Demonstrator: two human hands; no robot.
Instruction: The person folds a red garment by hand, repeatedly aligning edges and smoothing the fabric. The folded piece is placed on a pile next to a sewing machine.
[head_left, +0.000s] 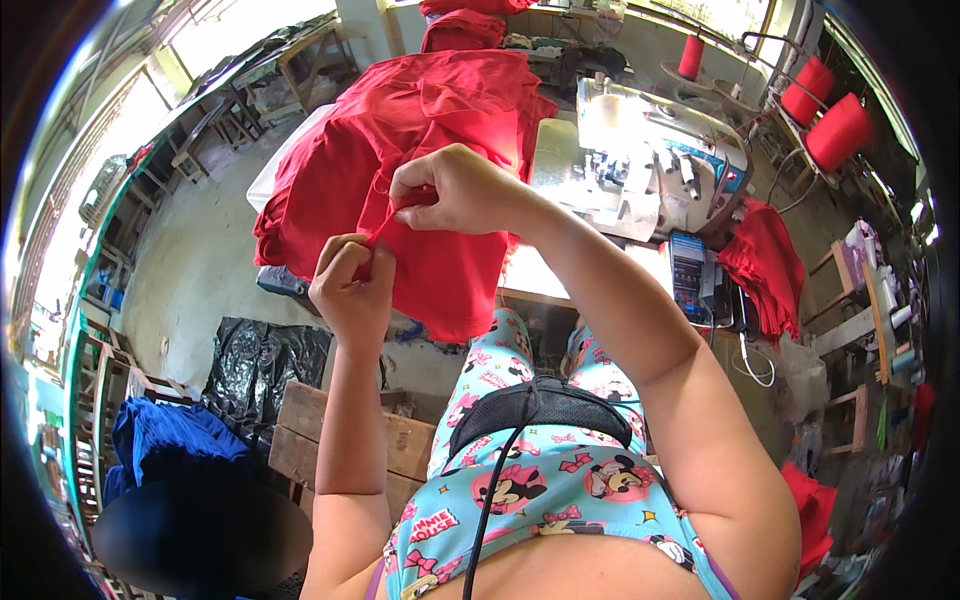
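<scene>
The left hand (352,285) is closed in a tight pinch grip, thumb and curled fingers pressed together on a narrow strip at the edge of the red garment (420,170). The right hand (455,190) sits just above and to the right of it, its own grip also pressed together, fingertips pinching the same red strip where it meets the body of the cloth. The strip runs taut between the two hands, which are close but not touching.

The red garment lies bunched on the tabletop (545,150) in front of the person, its lower part hanging over the near edge towards the lap. Just right of it on the tabletop stands a pale sewing machine (660,160), brightly lit. Behind the machine, three red thread cones (835,130) stand on a rack. A second heap of red fabric (765,265) hangs right of the machine. Lower left, a blue cloth pile (170,445) rests on a wooden frame, beside black plastic sheeting (260,360) on the floor.
</scene>
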